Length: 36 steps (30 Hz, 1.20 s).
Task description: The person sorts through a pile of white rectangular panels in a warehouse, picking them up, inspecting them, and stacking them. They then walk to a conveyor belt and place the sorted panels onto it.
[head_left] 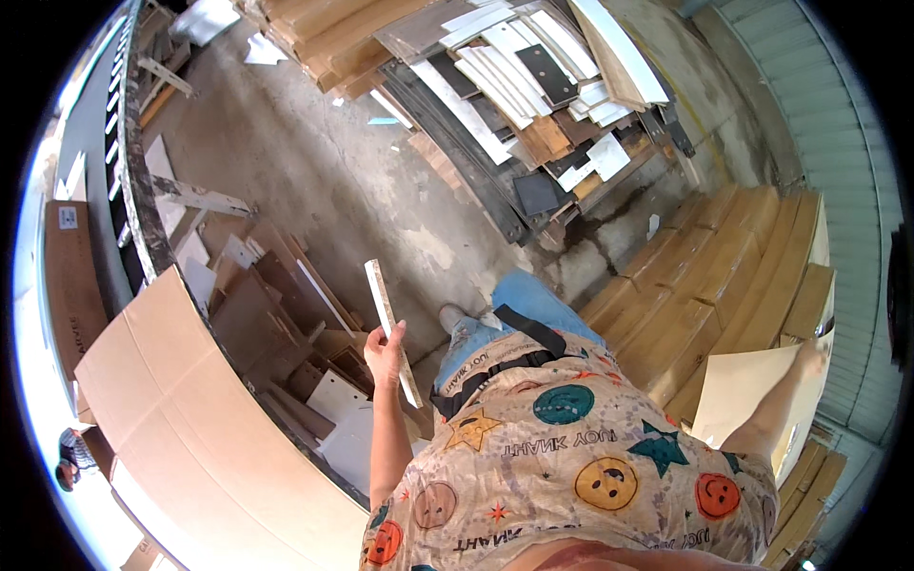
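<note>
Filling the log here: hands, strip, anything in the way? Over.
Left hand holding white strip. Right hand at pale sheet, grip unclear. Loose boards left of strip.

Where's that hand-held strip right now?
In the head view, the strip is left of centre, gripped in the left hand, just left of the jeans.

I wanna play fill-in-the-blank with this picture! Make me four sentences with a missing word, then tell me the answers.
1. The person's ____ hand holds a narrow white-faced strip.
2. The colour of the jeans is ____.
3. The shirt has round smiley faces and pointy ____ on it.
4. The long brown cartons beside the jeans are stacked on the person's ____ side.

Missing words: left; blue; stars; right.
</note>
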{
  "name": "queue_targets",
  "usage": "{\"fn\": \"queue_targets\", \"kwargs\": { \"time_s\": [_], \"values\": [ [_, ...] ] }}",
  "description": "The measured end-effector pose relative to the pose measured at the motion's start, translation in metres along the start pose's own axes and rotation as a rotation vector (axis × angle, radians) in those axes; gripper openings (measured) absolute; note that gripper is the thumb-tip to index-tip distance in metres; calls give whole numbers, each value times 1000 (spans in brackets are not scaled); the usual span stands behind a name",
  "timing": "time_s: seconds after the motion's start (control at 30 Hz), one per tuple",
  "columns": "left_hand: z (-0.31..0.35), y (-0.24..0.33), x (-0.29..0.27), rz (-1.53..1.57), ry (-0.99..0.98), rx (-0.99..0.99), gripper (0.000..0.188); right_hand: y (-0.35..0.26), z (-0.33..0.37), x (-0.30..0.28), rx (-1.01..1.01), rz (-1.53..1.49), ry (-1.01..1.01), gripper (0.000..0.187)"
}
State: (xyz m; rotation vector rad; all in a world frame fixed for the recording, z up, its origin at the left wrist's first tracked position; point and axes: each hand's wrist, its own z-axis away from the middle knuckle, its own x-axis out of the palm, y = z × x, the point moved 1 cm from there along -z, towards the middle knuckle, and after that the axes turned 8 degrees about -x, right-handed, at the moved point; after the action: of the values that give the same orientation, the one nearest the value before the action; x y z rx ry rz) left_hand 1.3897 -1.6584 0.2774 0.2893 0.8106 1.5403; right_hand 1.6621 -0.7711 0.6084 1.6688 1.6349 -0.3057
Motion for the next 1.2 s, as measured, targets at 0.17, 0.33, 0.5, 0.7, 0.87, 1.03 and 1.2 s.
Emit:
{"fn": "queue_targets", "kwargs": {
  "time_s": [0.17,0.33,0.5,0.7,0.87,1.03,1.2],
  "values": [
    [-9,7,-23,-77,129,-47,42,-294,50,-86,-807,-431,228,39],
    [-29,13,-42,-8,224,-147,37,-559,143,-207,-1277,-783,-78,46],
    [-36,10,-53,-31,410,-158,41,-773,239,-198,-1541,-787,-341,63],
    [-66,34,-30,49,487,-318,50,-928,323,-246,-1616,-512,-538,71],
    [-114,118,16,335,265,-290,31,-1000,340,-247,-1565,-355,-618,72],
    [-176,168,45,379,106,-249,25,-1049,343,-244,-1520,-326,-528,71],
    [-242,185,57,320,-110,-308,25,-1082,347,-249,-1510,-253,-589,68]
  ]
}}
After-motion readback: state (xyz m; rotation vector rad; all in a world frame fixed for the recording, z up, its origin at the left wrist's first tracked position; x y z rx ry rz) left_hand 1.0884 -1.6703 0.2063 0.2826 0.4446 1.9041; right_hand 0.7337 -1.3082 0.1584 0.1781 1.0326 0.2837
